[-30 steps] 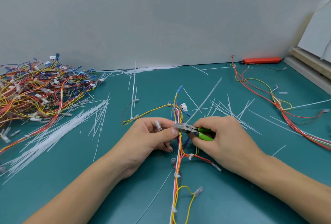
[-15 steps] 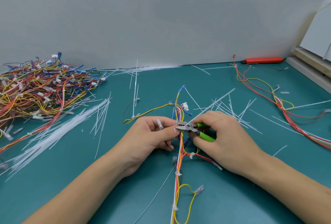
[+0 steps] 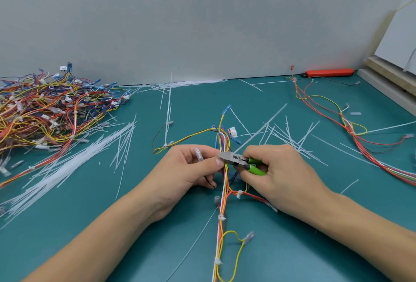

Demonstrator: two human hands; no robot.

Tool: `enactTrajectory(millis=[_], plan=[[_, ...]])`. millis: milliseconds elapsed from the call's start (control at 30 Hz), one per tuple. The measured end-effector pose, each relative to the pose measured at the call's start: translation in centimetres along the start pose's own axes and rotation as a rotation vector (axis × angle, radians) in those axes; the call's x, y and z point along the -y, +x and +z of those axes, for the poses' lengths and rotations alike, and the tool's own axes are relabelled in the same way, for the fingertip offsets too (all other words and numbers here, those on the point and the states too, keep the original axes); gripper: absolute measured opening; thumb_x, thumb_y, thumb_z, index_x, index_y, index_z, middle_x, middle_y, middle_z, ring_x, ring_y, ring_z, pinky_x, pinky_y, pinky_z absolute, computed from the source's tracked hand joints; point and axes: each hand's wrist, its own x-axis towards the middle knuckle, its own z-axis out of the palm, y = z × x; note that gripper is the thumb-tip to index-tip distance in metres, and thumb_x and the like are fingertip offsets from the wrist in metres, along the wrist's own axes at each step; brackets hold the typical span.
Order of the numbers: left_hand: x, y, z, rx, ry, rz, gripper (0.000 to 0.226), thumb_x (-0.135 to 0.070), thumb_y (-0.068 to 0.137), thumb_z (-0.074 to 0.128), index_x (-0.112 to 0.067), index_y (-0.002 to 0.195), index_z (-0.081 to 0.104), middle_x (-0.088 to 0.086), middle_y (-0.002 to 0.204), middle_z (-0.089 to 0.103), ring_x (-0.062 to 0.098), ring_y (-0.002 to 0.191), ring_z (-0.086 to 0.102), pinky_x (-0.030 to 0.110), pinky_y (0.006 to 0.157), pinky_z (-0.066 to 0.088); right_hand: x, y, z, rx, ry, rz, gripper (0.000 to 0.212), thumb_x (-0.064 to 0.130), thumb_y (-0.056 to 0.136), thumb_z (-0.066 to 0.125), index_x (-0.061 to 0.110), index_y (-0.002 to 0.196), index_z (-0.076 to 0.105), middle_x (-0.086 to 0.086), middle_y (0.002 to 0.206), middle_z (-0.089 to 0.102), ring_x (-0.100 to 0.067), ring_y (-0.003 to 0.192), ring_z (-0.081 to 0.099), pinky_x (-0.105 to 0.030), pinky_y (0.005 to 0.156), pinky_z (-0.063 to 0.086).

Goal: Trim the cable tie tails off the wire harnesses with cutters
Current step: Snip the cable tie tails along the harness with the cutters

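Head view only, looking down over both forearms onto a teal work mat (image 3: 67,225).

Left hand (image 3: 186,173) curled round the bundled harness of red, yellow, white and blue wires (image 3: 221,205), thumb tip pressed against the bundle right beside the blades; probably so placed to steady the wires and keep the tie from twisting under the cut. Small clear plastic connector (image 3: 199,154) poking up between its fingers.

Right hand (image 3: 276,176) wrapped round the green handles of small flush cutters with grey steel head (image 3: 234,159), head pointed left into the bundle at the spot just above the thumb. Handles drawn near together, blades apparently nearly closed on a tie; the tail itself too small and hidden to make out.

Harness running from a fan of loose ends with a blue terminal near mid-mat, down between both hands, toward the bottom edge. Lower stretch bound by several white ties (image 3: 221,217) with no long tails visible, so seemingly trimmed already. Side branches of yellow and red wire ending in clear terminals.

Elsewhere: tangled heap of multicoloured harnesses (image 3: 45,110) far left, loose white cut tails and unused ties (image 3: 74,162) scattered about, another red and yellow harness (image 3: 351,133) far right, orange flat tool (image 3: 326,72) by the grey wall.
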Motion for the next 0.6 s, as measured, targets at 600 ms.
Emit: enactTrajectory(millis=[600], plan=[[-0.20,-0.10,0.25,-0.030,-0.008,-0.019,0.029,-0.022,0.081,0.074,-0.006,0.105,0.079,0.010,0.085,0.069,0.014,0.063,0.056,0.026,0.067,0.055,-0.01,0.16,-0.19,-0.002,-0.031,-0.033,0.019,0.040,0.087,0.068,0.036,0.105,0.071,0.021,0.093,0.063,-0.011,0.097,0.050,-0.035,0.092,0.046]])
